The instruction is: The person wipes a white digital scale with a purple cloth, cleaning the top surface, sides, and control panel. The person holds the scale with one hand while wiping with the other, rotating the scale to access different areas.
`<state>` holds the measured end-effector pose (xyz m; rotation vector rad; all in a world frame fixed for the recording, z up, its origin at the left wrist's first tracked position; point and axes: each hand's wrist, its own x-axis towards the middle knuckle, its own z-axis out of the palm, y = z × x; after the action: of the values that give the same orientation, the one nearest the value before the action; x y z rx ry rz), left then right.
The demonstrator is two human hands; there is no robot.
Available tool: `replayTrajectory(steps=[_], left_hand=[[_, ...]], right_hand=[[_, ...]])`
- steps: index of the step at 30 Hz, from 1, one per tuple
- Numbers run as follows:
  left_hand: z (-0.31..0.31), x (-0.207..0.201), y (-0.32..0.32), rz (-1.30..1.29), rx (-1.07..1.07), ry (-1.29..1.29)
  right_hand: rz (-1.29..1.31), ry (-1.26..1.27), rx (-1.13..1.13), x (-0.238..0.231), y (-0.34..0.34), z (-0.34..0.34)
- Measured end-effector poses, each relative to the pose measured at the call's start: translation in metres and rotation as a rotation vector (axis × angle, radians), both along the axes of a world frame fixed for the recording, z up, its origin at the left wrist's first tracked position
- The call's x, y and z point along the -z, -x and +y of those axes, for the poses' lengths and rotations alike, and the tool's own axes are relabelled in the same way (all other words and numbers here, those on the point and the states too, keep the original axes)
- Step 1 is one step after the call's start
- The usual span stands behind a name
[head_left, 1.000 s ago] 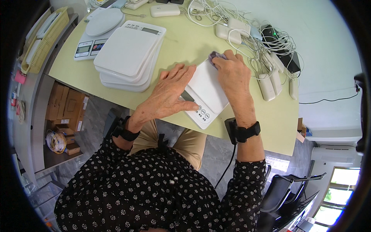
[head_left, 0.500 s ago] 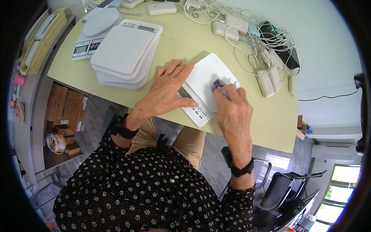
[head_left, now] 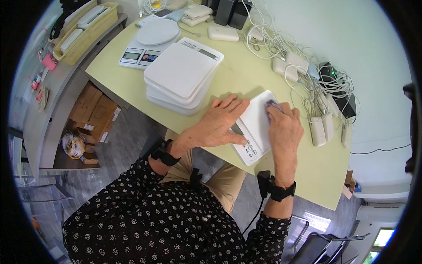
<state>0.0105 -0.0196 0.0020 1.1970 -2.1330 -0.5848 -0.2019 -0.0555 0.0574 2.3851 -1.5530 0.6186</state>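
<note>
A white digital kitchen scale (head_left: 256,125) lies at a slant near the table's front edge, its small display and round buttons toward me. My left hand (head_left: 221,122) rests on its left side, fingers stretched out and thumb beside the buttons. Bunched in my right hand (head_left: 285,132) is a greyish-purple cloth (head_left: 273,107), pressed against the far right part of the scale's plate. My fingers hide part of the cloth.
Left of my hands stand stacked white scales (head_left: 180,72) and another scale with a round plate (head_left: 158,32). Tangled white cables (head_left: 303,50) and power banks (head_left: 317,132) line the right back edge. A yellow basket (head_left: 83,42) sits on a shelf at far left.
The view has shifted, so the table and scales appear lower and farther right. My right hand has moved the cloth toward the far end of the plate. My left hand stays on the scale.
</note>
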Motion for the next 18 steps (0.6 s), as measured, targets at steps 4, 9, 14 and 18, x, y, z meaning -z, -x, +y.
replayTrajectory(steps=[4, 9, 14, 18], left_hand=[[0.000, 0.001, 0.001, 0.005, 0.001, -0.015], [-0.002, 0.005, 0.004, 0.016, -0.018, 0.106], [-0.002, 0.005, 0.000, 0.007, 0.022, 0.018], [-0.003, 0.005, 0.002, 0.060, -0.001, 0.148]], right_hand=[[-0.016, -0.044, 0.134, -0.003, 0.023, 0.019], [-0.143, -0.017, 0.066, 0.001, 0.021, 0.063], [-0.127, 0.017, -0.006, 0.014, 0.005, 0.077], [-0.186, 0.048, 0.100, 0.014, 0.020, 0.048]])
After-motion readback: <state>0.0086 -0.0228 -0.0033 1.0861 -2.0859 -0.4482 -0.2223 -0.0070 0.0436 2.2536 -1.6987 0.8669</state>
